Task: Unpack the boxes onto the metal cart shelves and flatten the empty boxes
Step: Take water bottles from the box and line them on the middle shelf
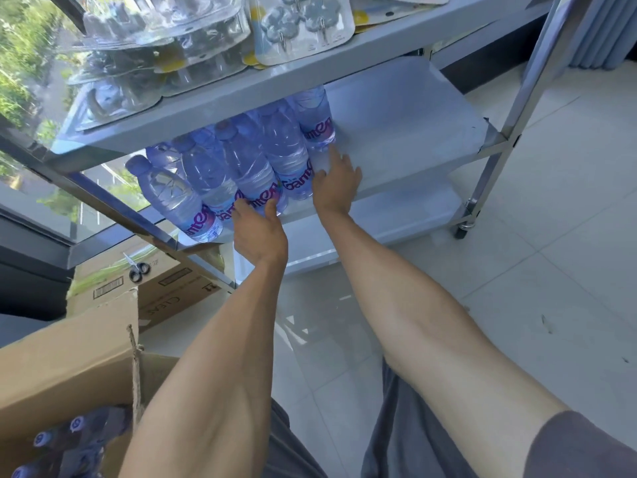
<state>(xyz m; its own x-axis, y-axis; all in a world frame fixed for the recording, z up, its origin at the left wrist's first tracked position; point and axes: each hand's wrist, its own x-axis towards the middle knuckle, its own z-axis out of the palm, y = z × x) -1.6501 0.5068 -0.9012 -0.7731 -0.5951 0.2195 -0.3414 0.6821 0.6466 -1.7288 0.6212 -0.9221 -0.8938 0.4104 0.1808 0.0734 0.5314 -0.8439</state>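
Note:
Several clear water bottles [241, 167] with purple caps and labels stand in rows on the left half of the metal cart's middle shelf [406, 139]. My left hand [259, 232] presses its fingers against the lower part of a front-row bottle. My right hand [336, 186] reaches further in, its fingers spread and touching the right-most bottles. At the bottom left an open cardboard box [69, 360] holds more bottles, of which only the purple caps [74, 426] show.
The top shelf [241, 94] carries clear blister packs and carded hooks [303, 25]. The bottom shelf [396, 215] lies below. Scissors [138, 269] rest on another cardboard box [165, 288] on the floor by the window. A cart wheel [462, 231] stands on white tiles.

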